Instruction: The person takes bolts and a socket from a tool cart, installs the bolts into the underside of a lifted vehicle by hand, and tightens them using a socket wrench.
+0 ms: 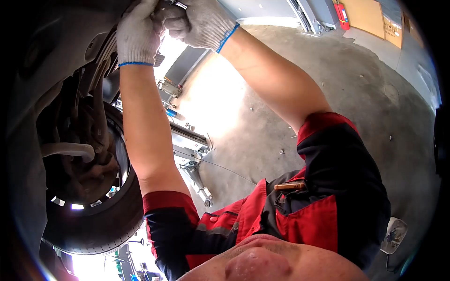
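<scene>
Both of my hands are raised together at the top edge of the head view, in white knitted gloves with blue cuffs. My right hand [194, 23] is closed, its fingers curled at a shiny metal tool [176, 4]; only a short part of the tool shows. Right beside it, my left hand [137, 37] is closed too, against the dark underside of a raised vehicle [61, 28]. What its fingers hold is hidden. Below my left hand are suspension parts [101, 112] and a wheel with its tyre [89, 225].
The vehicle's body and wheel fill the left side, close to my left forearm. Lift arms [187, 136] stand beyond my arms on the concrete floor [272, 117]. A fire extinguisher [341, 16] and a brown board [363, 18] are against the far wall.
</scene>
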`<state>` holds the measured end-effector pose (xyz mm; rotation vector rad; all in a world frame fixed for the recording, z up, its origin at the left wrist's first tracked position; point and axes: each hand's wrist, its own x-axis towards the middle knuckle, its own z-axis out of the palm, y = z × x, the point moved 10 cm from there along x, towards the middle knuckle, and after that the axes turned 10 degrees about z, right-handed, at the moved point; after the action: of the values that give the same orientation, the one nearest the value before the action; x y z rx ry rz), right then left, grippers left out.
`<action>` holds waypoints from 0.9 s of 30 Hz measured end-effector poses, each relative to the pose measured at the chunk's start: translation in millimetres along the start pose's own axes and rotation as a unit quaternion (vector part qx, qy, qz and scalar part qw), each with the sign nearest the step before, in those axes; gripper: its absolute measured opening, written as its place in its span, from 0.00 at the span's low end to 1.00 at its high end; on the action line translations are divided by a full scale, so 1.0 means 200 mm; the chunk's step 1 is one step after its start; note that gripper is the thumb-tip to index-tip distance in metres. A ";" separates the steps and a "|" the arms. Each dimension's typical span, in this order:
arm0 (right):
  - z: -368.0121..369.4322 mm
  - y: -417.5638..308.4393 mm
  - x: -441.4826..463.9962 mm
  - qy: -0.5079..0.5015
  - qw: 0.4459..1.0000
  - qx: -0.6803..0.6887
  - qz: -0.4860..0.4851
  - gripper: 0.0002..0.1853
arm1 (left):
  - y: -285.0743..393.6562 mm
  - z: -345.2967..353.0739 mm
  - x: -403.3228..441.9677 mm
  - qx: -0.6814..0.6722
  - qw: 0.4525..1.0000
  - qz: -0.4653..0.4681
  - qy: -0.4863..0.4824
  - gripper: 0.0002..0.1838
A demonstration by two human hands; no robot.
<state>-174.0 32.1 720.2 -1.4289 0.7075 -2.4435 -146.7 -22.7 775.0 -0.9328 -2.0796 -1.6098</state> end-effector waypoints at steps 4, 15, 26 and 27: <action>-0.07 0.09 -0.10 0.076 0.992 0.099 0.028 0.19 | 0.03 0.13 -0.11 0.010 0.992 -0.020 0.126 0.12; -0.77 0.89 -1.41 0.344 0.875 -0.191 0.282 0.11 | -1.84 0.13 -1.63 -0.288 0.821 -0.412 0.270 0.18; -0.72 1.04 -1.82 0.325 0.848 -0.290 0.303 0.11 | -1.82 0.35 -2.04 -0.363 0.801 -0.407 0.245 0.08; -0.69 1.04 -1.82 0.319 0.855 -0.288 0.291 0.11 | -1.77 0.34 -2.02 -0.362 0.812 -0.394 0.235 0.09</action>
<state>-121.1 48.2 281.7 -0.3290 1.8192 -2.2335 -88.6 -121.3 246.8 0.2940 -1.5316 -2.7932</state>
